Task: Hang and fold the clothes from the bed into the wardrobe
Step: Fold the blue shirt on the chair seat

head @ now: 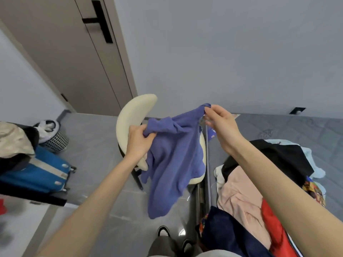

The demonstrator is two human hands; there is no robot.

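A purple-blue knitted garment [172, 160] hangs in the air in front of me, over the floor beside the bed. My left hand [138, 141] grips a bunched part of its upper edge. My right hand [220, 125] pinches another corner higher up, to the right. The garment's lower end dangles free above my feet. On the grey bed [297, 130] at the right lies a heap of clothes [246, 193]: black, pink, red, navy and patterned pieces.
A cream chair [133, 112] stands just behind the garment, against the bed's edge. A blue suitcase [37, 169] with clothes on it lies at the left, a mesh bin [53, 138] behind it. A closed door [78, 58] is at the back left.
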